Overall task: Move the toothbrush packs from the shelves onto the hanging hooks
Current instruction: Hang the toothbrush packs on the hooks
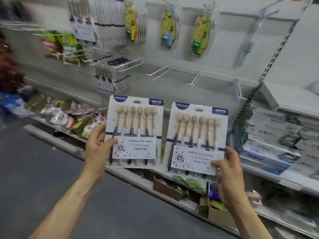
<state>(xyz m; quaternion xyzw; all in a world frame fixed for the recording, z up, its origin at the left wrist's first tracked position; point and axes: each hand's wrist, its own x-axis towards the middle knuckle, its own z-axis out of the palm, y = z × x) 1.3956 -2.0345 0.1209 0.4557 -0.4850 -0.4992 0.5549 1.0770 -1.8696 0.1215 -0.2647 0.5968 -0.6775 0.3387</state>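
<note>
**Two YIKOJIFE packs held up before the hook wall**

Labels: both cards read "YIKOJIFE" top left, "6PCS" in a purple corner tab, then "CARING FOR GUMS", "DEEP CLEANING" and "YIKOJIFE" again on the lower panel. Six brushes per card, tan heads, gold necks, handles dark and white by turns. Each card has a hang slot at the top.

Setting: shop aisle, grey floor [43, 169], white back panel [172, 87]. White wire hooks [159, 72] jut from the panel just above the packs. Higher up hang yellow children's brush packs [168, 28] and dark-handled brush packs [110, 23], both blurred. At right, a shelf [284, 176] carries stacked boxes; their print is unreadable.

Hands: left hand [97, 147] grips the left pack [136, 128] at its lower left edge, thumb across the front, a ring [99, 139] on one finger. Right hand [229, 171] pinches the right pack [198, 135] at its lower right corner, thumb on the front. Both packs are held upright in the air, side by side and a little apart, faces toward the person, below the hooks.
</note>
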